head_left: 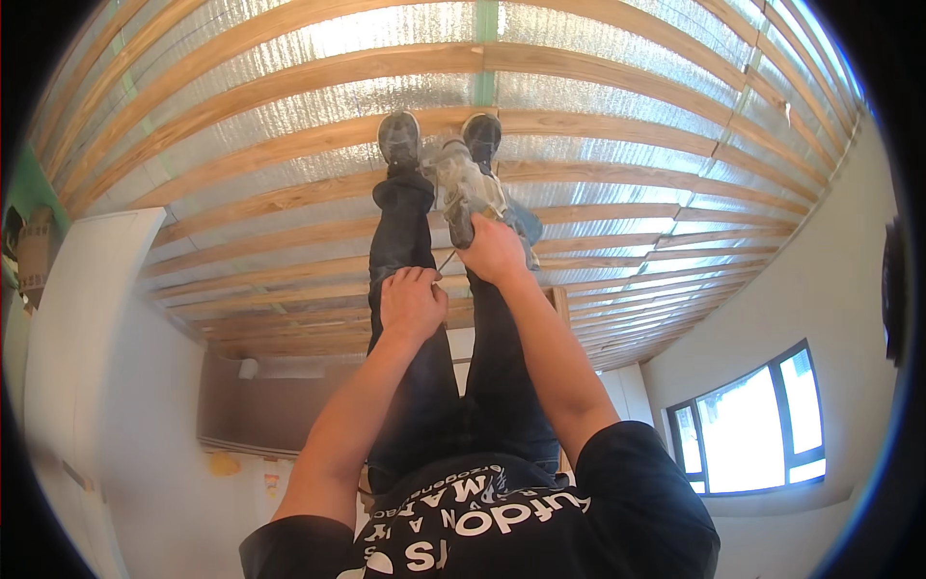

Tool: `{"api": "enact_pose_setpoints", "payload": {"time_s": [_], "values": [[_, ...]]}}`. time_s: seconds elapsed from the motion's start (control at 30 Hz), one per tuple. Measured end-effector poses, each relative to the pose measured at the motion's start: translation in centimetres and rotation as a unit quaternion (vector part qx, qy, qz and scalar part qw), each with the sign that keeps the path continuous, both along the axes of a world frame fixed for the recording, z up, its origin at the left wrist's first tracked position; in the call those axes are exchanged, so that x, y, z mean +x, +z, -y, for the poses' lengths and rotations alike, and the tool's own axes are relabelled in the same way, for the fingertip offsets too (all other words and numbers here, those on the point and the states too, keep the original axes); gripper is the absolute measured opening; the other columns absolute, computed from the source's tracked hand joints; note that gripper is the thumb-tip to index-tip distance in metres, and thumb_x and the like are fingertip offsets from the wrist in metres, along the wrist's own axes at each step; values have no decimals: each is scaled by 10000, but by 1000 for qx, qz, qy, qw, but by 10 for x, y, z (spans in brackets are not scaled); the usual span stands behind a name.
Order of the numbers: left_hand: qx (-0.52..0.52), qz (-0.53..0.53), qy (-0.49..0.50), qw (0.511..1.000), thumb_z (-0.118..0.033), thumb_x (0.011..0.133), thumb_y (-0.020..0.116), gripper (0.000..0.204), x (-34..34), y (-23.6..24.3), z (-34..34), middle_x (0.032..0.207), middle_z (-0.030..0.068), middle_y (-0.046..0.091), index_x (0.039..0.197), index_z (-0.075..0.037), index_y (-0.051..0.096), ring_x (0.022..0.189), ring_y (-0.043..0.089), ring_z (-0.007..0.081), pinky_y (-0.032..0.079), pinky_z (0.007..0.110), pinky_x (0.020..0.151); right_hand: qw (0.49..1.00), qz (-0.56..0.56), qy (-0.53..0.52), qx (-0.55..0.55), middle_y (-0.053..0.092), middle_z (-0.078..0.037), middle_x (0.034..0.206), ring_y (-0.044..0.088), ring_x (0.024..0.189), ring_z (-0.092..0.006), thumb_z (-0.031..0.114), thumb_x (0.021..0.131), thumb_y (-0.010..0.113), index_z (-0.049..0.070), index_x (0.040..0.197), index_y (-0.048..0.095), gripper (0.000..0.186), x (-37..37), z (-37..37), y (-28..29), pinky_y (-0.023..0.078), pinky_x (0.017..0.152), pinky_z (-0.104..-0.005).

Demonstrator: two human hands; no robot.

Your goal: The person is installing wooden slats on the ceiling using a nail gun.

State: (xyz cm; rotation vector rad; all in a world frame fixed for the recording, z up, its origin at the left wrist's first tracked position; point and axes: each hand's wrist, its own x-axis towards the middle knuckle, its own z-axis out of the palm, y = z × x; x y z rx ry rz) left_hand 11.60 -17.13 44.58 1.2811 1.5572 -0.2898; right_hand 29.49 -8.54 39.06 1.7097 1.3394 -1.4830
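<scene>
My right hand [492, 253] is closed round the dark handle of a hand tool [463, 193] wrapped in cloudy, crumpled plastic. The wrapping hides its exact kind. It points away from me, its far end between my two dark shoes. A thin dark cord [445, 261] runs from near the handle toward the thumb of my left hand [413, 304]. That hand is closed over my left knee, fingers curled together; whether it grips the cord cannot be made out. Bluish material [524, 224] shows beside the tool, right of my right hand.
Parallel wooden battens [318, 145] run crosswise over silvery foil [598, 92], with gaps between them. A white panel [87, 289] stands at the left, beside a brown box [37, 249]. A wooden post [560, 301] rises by my right leg. A dark-framed window [748, 425] is at the right.
</scene>
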Motion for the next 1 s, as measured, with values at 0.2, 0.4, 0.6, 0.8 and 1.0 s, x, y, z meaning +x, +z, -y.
{"api": "enact_pose_setpoints", "payload": {"time_s": [0.2, 0.4, 0.6, 0.8, 1.0], "values": [[2, 0, -3, 1000, -176, 870, 679, 207, -1, 1, -4, 1090, 76, 774, 1042, -117, 778, 1147, 687, 294, 503, 472, 1004, 1000, -1, -8, 2, 759, -277, 990, 721, 1005, -487, 300, 861, 755, 37, 1045, 679, 330, -4, -7, 1, 572, 901, -576], [-52, -4, -14, 999, -202, 878, 674, 256, -4, 1, -8, 1156, 58, 778, 1096, -122, 783, 1227, 668, 269, 477, 464, 1069, 1000, -2, -3, -5, 762, -273, 1005, 726, 1013, -481, 295, 867, 735, 33, 1056, 678, 328, -2, -17, 1, 579, 905, -570], [-57, -8, -18, 998, -203, 880, 672, 257, -4, -1, -10, 1158, 56, 780, 1097, -127, 788, 1232, 669, 270, 476, 466, 1074, 1000, -8, 15, -20, 766, -266, 997, 730, 1011, -473, 292, 862, 763, 37, 1076, 672, 346, -7, -9, -4, 580, 901, -564], [-65, -7, -18, 998, -202, 894, 659, 254, -4, -1, -12, 1160, 51, 778, 1103, -130, 784, 1230, 670, 263, 472, 467, 1085, 998, -3, 32, -45, 776, -247, 1034, 737, 1042, -453, 277, 876, 747, 43, 1113, 670, 342, -13, -14, -6, 583, 917, -543], [-67, -3, -22, 997, -202, 895, 658, 253, -5, -2, -12, 1161, 48, 775, 1107, -130, 778, 1233, 668, 260, 471, 466, 1084, 998, -1, 35, -42, 777, -245, 1047, 739, 1049, -450, 289, 886, 742, 49, 1106, 669, 334, -11, -14, -6, 585, 920, -543]]}}
